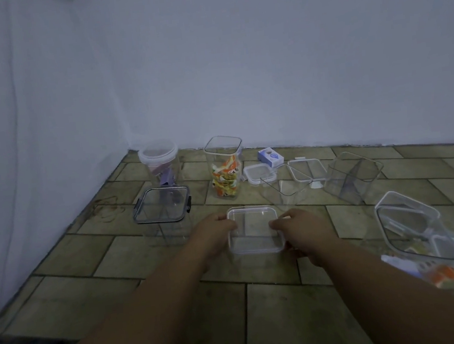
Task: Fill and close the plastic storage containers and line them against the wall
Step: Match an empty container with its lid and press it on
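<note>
Both bare forearms reach forward over the tiled surface point(278, 307) and meet at the square container point(255, 232), which sits between the two hands. Just outside the left hand point(217, 229) stands a dark-rimmed container point(162, 207) with its lid on. Beyond it, close to the wall point(265, 68), is a round-lidded jar point(157, 155) with something purplish inside. These two look finished, though only the jar is anywhere near the wall.

The left hand curls its fingers over the left edge of the square container's clear lid. The right hand point(303, 229) does the same on the opposite edge, thumb low on the near side. Gripping from both sides like this would seat the lid evenly, so I judge closing to be the step in hand. What the container holds I cannot tell.

Beyond the left hand's fingertips a tall open container point(225, 169) is stuffed with colourful packets and has no lid, probably because it waits for one. Farther out from the right hand lie a loose white-rimmed lid point(258, 175), a small blue box point(270, 157) and an empty container on its side point(353, 177). Outside the right hand a blurred lidded container point(413, 224) leans above orange packets point(444, 274), apparently stock for filling kept within reach.
</note>
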